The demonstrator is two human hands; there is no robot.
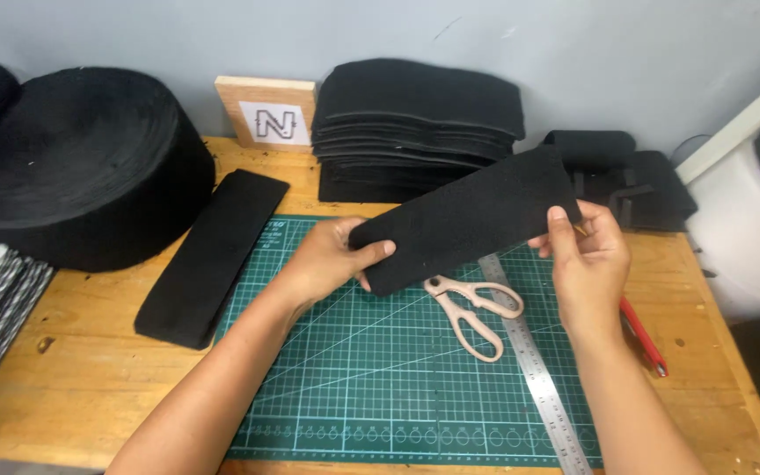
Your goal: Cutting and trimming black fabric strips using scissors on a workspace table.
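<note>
A long black fabric strip (468, 218) is held up, tilted, above the green cutting mat (371, 378). My left hand (332, 259) grips its lower left end with the thumb on top. My right hand (584, 255) pinches its upper right end. Beige-handled scissors (475, 312) lie on the mat just below the strip, between my hands. A steel ruler (534, 369) lies along the mat's right side.
A stack of black strips (208, 255) lies left of the mat. A big roll of black band (81, 163) stands at back left. Piled black pieces (415, 123), a wooden block (266, 110), smaller black parts (626, 180) and a red pen (644, 339) are around.
</note>
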